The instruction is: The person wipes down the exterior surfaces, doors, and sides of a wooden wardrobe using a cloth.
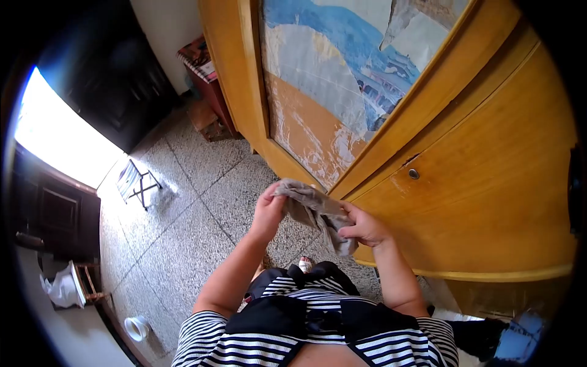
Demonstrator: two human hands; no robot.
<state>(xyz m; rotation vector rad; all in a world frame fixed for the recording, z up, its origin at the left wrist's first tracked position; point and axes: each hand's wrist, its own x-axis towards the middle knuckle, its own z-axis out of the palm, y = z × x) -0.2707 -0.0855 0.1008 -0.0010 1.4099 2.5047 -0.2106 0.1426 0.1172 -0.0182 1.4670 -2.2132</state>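
A crumpled grey-brown cloth [315,211] is stretched between my two hands, in front of my body and above the floor. My left hand [269,211] pinches its left end, fingers closed on the fabric. On the other side, my right hand [365,227] grips the right end with the thumb on top, and a fold of cloth hangs down beside it. Close beyond the cloth stands a yellow wooden wardrobe [471,177] with a worn picture panel [324,79] and a small round lock. The fingertips behind the cloth are partly hidden.
Speckled stone floor [183,238] stretches to the left. A folding stool [139,182] stands near the bright open doorway, beside a dark door [116,73]. A white pot [137,328] sits at lower left, below a wooden rack [88,282]. A dark red cabinet [214,95] is at the back.
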